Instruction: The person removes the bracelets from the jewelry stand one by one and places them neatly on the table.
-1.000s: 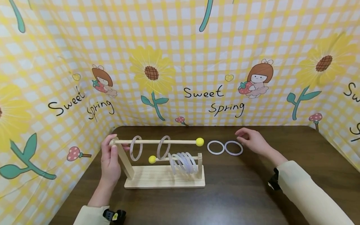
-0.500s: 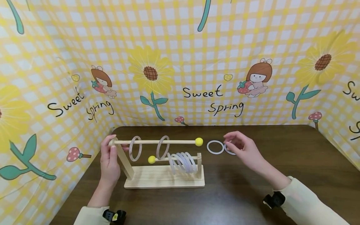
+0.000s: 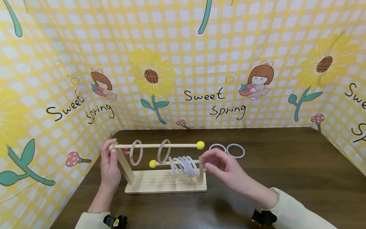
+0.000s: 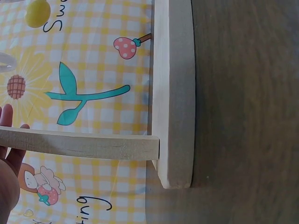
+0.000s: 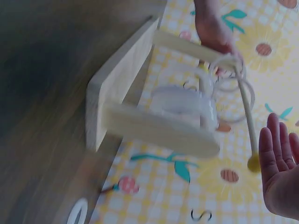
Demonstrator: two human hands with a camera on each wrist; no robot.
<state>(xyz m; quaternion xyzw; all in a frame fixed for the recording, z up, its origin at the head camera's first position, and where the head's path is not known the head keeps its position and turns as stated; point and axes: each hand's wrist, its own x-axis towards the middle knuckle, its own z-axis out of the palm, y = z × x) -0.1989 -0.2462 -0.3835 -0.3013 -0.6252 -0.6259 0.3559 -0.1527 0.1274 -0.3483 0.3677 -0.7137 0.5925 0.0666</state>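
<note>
A wooden stand point(image 3: 166, 185) carries two rods tipped with yellow balls. Two pale translucent rings point(image 3: 136, 160) hang apart on the upper rod point(image 3: 183, 146), and several more rings point(image 3: 183, 168) are bunched on the lower rod near the short post. My left hand point(image 3: 110, 173) grips the top of the tall post point(image 4: 93, 145), thumb in front and fingers partly hidden behind it. My right hand point(image 3: 228, 170) is beside the short post point(image 5: 154, 129), fingers relaxed and nothing visible in them. Whether it touches the post I cannot tell. In the right wrist view its fingers point(image 5: 276, 144) look fairly straight.
On the dark wooden table point(image 3: 268, 165), two loose rings lie side by side behind my right hand: a right ring point(image 3: 244, 152) and a partly covered left ring point(image 3: 213, 145). A yellow checked cloth point(image 3: 177, 38) with printed flowers stands behind and at both sides.
My right hand has moved left and nearer, from beside the loose rings, across them, to the short post. The left hand keeps its hold on the tall post. The rings stay put.
</note>
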